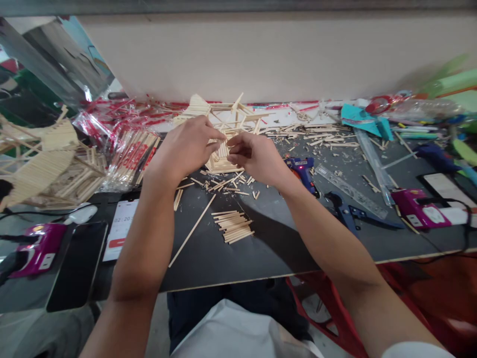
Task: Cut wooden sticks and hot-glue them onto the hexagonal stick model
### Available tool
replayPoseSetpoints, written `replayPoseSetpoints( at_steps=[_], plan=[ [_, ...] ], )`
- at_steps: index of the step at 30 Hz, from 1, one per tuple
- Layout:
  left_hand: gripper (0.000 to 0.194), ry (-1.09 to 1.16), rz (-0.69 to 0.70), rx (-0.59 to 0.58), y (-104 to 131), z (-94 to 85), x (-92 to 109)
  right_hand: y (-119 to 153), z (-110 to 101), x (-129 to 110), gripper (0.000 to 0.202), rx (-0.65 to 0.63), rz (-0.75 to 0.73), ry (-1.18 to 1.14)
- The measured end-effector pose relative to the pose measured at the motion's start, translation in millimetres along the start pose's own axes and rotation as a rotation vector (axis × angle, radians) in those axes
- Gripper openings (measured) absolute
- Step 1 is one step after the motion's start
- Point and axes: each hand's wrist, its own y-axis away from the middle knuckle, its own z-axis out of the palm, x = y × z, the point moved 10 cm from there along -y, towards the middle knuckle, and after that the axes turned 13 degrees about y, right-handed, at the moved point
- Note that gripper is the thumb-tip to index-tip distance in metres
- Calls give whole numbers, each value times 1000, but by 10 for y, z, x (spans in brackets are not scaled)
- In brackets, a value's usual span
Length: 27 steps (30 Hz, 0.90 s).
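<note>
Pale wooden framework of thin sticks (225, 168): on the matt dark grey tabletop (272, 248), straight ahead, between the fingertips of both hands; from my remote seat I log its front edge as running left to right.
Left hand (192, 144): over the framework's left side, thumb and index finger bent close together; I cannot tell whether a stick is pinched there.
Right hand (257, 154): at the right side, fingers curled inward; grasp or mere touch, I cannot tell (the curl screens it from me).
Gap between hands: the framework lies rightward of the left fingertips, leftward of the right; its inner slats run away from the body, and I judge neither hand clearly nearer.
Loose row of short, pale wooden sticks (233, 227): between the forearms, lengths roughly crosswise, right hand nearer.
Blue pistol-shaped glue gun (306, 174): just beyond the right forearm.
</note>
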Motion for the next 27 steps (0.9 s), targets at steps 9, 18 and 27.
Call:
replayPoseSetpoints(
  at_steps=[9,18,27],
  plan=[
    [34,4,6,-16,2,22,-23,26,-54,-103,14,28,-90,233],
    [35,-4,14,-5,8,10,-13,23,-55,-80,17,31,-75,196],
    [34,-2,18,-20,-3,28,-37,16,-60,-78,17,37,-83,196]
  ],
)
